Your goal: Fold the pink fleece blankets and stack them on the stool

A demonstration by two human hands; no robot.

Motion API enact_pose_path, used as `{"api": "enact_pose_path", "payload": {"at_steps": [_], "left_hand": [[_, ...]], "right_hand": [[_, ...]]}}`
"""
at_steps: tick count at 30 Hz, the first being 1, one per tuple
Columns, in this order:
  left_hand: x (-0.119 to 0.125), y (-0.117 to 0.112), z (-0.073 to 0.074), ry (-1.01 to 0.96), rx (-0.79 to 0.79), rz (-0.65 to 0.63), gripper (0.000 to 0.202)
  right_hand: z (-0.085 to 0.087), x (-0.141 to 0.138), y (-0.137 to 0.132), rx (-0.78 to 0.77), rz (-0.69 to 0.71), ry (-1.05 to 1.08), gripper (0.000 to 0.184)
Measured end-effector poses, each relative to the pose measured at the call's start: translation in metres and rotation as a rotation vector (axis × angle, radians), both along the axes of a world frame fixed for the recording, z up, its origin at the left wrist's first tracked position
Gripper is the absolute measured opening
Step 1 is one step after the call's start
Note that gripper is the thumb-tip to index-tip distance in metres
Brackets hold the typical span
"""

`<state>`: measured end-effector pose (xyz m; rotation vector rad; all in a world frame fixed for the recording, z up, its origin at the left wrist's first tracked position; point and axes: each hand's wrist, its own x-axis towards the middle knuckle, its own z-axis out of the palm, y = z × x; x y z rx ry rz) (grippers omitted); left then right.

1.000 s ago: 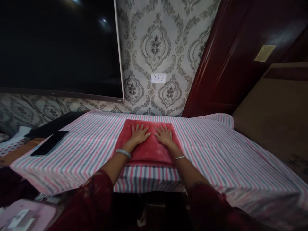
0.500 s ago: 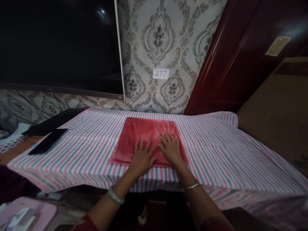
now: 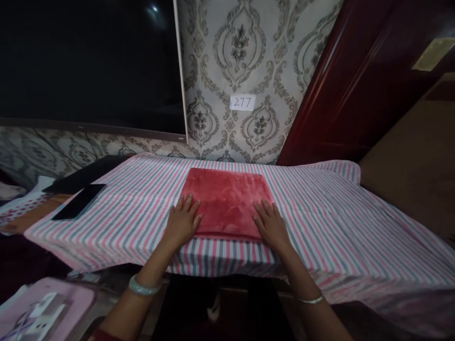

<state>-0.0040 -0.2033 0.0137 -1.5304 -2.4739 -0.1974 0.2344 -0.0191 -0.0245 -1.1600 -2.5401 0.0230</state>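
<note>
left hand (image 3: pixel 183 221) and right hand (image 3: pixel 270 225) lie palm-down (fingers (image 3: pixel 187 203) spread)

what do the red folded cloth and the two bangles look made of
The red folded cloth looks like matte plush fleece, its nap brushed in swirls. The thick left-wrist bangle seems glossy pale-green stone or glass. The thin right-wrist bangle looks like shiny silver-toned metal.

towel (image 3: pixel 226 203) centre, on sheet (image 3: pixel 320 227) | tablet (image 3: pixel 78 201) on sheet, left of towel | television (image 3: pixel 88 61) upper left, behind sheet | door (image 3: pixel 330 80) upper right
</note>
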Motion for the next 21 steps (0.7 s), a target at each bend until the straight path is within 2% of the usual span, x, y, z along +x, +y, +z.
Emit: {"api": "enact_pose_path", "payload": {"at_steps": [3, 5, 13, 18, 21], "left_hand": [[-0.006, -0.002, -0.015, -0.027, 0.025, -0.021, 0.055], [-0.005, -0.002, -0.02, -0.021, 0.038, -0.024, 0.055], [-0.006, -0.002, -0.02, -0.033, 0.136, -0.028, 0.054], [-0.014, -0.012, -0.027, -0.179, 0.339, -0.026, 0.056], [-0.019, -0.022, -0.032, -0.284, 0.473, 0.053, 0.062]], "right_hand": [[-0.013, 0.004, 0.0, 0.027, 0.044, 0.079, 0.05], [-0.015, 0.003, 0.0, 0.028, 0.05, 0.118, 0.05], [-0.017, 0.007, 0.0, -0.038, 0.069, 0.318, 0.054], [-0.026, 0.02, 0.002, -0.15, 0.006, 0.496, 0.064], [-0.035, 0.031, 0.0, -0.232, -0.054, 0.645, 0.071]]}}
